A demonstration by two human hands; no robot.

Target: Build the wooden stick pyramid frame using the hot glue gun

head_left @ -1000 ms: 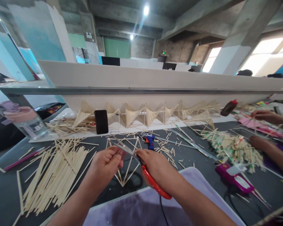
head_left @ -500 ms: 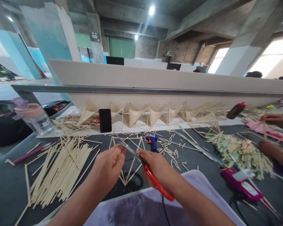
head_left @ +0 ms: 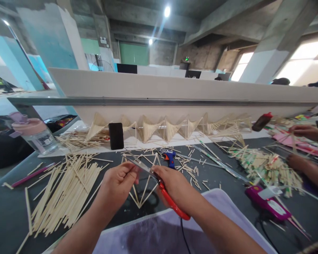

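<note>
My right hand (head_left: 173, 183) is wrapped round a pair of scissors with red handles (head_left: 172, 203), their metal blades pointing up and to the left. My left hand (head_left: 119, 181) is closed in a pinch close beside the blades; whatever lies between its fingertips is too small to make out. Beneath both hands a triangular frame of thin wooden sticks (head_left: 139, 204) lies on the dark table, partly covered by them. Just beyond my right hand is a blue glue gun (head_left: 170, 159). To the left of my left hand spreads a heap of loose sticks (head_left: 66, 197).
Twisted stick structures (head_left: 149, 130) line the white partition (head_left: 153, 84) behind a black phone (head_left: 116, 136). A bottle (head_left: 39, 135) stands at left. Cut stick bits (head_left: 190, 173) lie right of centre. A co-worker's hands (head_left: 304, 132) and a magenta device (head_left: 267, 204) are at right.
Both hands and the scissors stay almost in place, with the left fingers shifted slightly along the blades. The whole view has moved a little.
</note>
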